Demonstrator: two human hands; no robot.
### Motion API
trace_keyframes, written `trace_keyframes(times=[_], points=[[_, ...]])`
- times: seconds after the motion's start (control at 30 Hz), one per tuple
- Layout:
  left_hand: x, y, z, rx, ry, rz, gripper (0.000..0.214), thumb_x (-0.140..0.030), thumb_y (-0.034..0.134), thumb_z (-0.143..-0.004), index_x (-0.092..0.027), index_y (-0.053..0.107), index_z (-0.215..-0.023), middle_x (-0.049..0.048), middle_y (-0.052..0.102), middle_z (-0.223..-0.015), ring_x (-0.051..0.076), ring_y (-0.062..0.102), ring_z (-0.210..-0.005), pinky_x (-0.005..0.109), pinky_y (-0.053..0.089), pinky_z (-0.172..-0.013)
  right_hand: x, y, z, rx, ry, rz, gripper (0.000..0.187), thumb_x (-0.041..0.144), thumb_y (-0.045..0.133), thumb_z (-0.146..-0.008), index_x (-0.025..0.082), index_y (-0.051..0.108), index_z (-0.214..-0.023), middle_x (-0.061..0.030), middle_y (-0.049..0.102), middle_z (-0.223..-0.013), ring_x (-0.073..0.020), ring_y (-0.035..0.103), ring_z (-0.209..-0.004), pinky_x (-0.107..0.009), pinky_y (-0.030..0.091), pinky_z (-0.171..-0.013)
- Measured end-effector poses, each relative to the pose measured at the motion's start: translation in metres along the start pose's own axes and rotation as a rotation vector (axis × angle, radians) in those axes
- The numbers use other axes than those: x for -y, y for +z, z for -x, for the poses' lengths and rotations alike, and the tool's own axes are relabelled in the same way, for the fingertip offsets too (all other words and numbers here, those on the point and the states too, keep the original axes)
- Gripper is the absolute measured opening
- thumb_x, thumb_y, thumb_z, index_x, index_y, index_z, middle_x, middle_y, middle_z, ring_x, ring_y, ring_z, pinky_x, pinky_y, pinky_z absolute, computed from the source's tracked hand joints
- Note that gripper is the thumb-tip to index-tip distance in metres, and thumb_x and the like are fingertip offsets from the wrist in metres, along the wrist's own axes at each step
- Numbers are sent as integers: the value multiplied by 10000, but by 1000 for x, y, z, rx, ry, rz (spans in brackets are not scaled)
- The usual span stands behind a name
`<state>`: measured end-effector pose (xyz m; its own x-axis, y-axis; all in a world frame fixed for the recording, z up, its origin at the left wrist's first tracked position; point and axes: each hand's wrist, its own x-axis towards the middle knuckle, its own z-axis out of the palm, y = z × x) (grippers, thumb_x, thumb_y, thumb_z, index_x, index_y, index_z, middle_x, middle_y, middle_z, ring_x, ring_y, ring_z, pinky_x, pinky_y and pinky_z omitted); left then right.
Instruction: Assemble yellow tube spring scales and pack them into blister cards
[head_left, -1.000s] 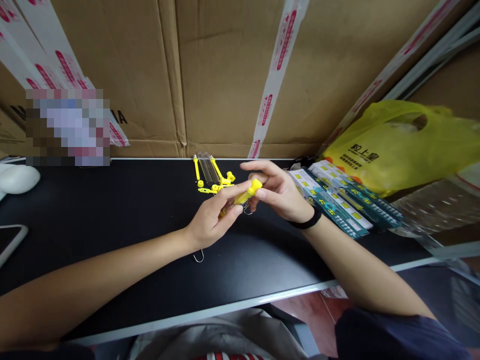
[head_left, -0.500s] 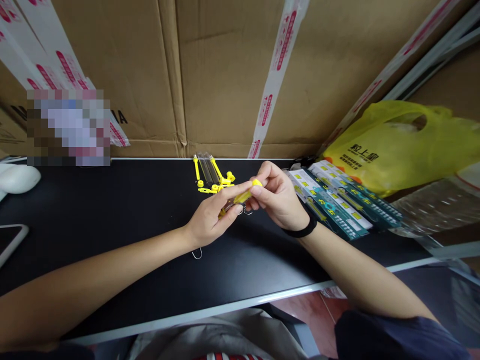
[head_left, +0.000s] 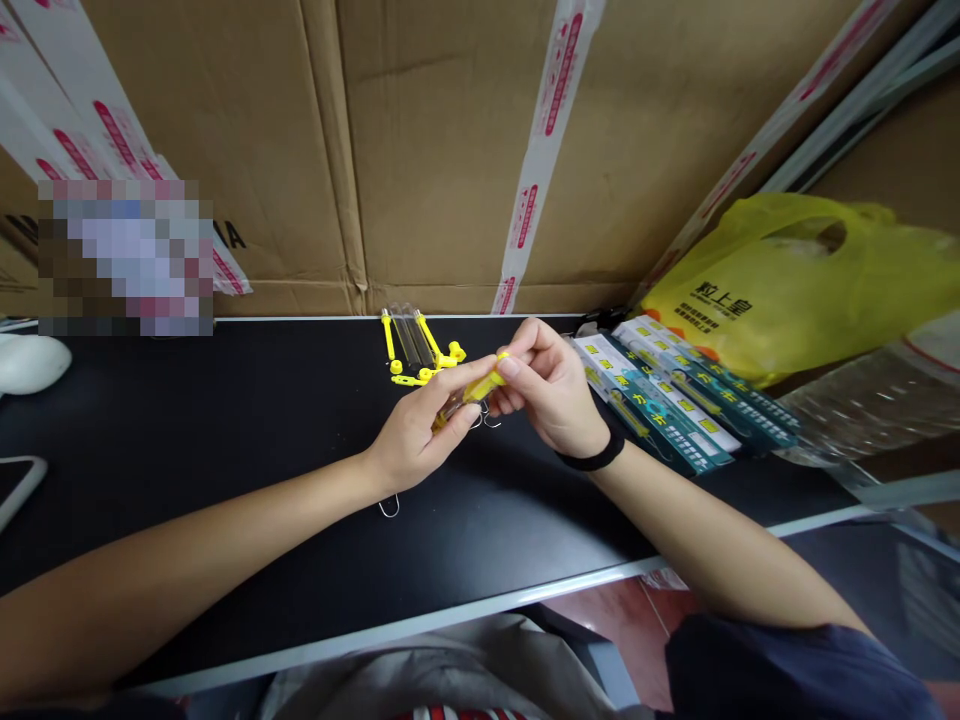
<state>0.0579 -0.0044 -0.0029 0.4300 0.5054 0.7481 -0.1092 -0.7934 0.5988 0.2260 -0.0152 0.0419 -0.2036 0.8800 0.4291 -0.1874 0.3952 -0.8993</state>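
My left hand [head_left: 412, 432] is closed around a spring scale [head_left: 475, 388], a clear tube with a yellow piece inside, held tilted up to the right. The thumb and fingertips of my right hand [head_left: 541, 388] pinch the yellow cap [head_left: 501, 362] at its upper end. Metal hooks [head_left: 491, 421] show just below the hands. Another wire hook [head_left: 389, 506] sticks out from under my left wrist. Beyond my hands lie clear tubes [head_left: 411, 340], yellow rods [head_left: 388, 338] and small yellow caps [head_left: 457, 352].
Printed spring scale boxes [head_left: 660, 400] lie to the right, beside a yellow plastic bag [head_left: 780, 290] and a clear plastic container [head_left: 862, 405]. A phone-like device [head_left: 22, 490] and a white object [head_left: 34, 363] are at left. Large cardboard [head_left: 442, 150] stands behind the black table [head_left: 300, 580].
The view has shifted slightly. Both hands keep their hold on the spring scale, and the right fingers have moved a little at the yellow cap.
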Motion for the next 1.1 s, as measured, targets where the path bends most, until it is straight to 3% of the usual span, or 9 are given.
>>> trace_keyframes(times=[0.1, 0.2, 0.27, 0.37, 0.5, 0.83, 1.1], points=[[-4, -2, -3, 13, -142, 73, 446, -251, 496, -944, -284, 418, -1382, 53, 655, -1065, 84, 585, -658, 228, 509, -620, -6, -5, -3, 25, 44, -34, 308, 486, 623, -855, 233, 485, -962, 94, 527, -543, -81, 524, -440, -208, 492, -461], [-8, -4, -6, -16, -392, 229, 444, -333, 475, -956, -274, 355, -1380, 1, 616, -850, 44, 487, -476, 174, 432, -438, -10, -16, -11, 14, 64, -36, 333, 513, 556, -886, 224, 498, -1039, 77, 531, -594, -87, 540, -487, -214, 513, -474], [-11, -4, -8, -24, -555, 320, 388, -381, 471, -954, -247, 367, -1303, -11, 600, -816, 35, 468, -428, 155, 383, -368, -11, -23, -15, 30, 66, -15, 329, 486, 576, -882, 210, 510, -1048, 72, 534, -609, -84, 538, -499, -209, 518, -476], [-12, -3, -10, 8, -690, 419, 271, -437, 464, -948, -211, 409, -1088, -2, 621, -829, 32, 491, -404, 137, 362, -332, -10, -28, -18, 178, 116, 7, 340, 405, 652, -846, 187, 530, -1077, 46, 585, -704, -80, 567, -545, -212, 533, -509], [-12, -4, -12, 73, -721, 473, 261, -457, 475, -938, -210, 399, -971, -24, 618, -781, 23, 475, -373, 127, 360, -315, -9, -29, -17, 304, 158, 25, 285, 332, 684, -835, 166, 543, -1019, 23, 618, -771, -72, 592, -572, -210, 542, -538], [-12, -16, -20, 251, -792, 546, 214, -428, 447, -948, -220, 396, -962, -46, 595, -728, 16, 404, -332, 113, 298, -289, -6, -39, -20, 465, 117, 128, 272, 332, 668, -864, 166, 497, -996, 11, 597, -839, -52, 576, -620, -172, 516, -561], [-20, -15, -21, 240, -894, 622, 135, -351, 419, -958, -218, 395, -964, -41, 582, -715, 15, 380, -330, 108, 281, -291, -2, -37, -17, 508, 104, 199, 247, 340, 611, -901, 184, 465, -1026, -3, 535, -906, -72, 541, -706, -182, 512, -582]])
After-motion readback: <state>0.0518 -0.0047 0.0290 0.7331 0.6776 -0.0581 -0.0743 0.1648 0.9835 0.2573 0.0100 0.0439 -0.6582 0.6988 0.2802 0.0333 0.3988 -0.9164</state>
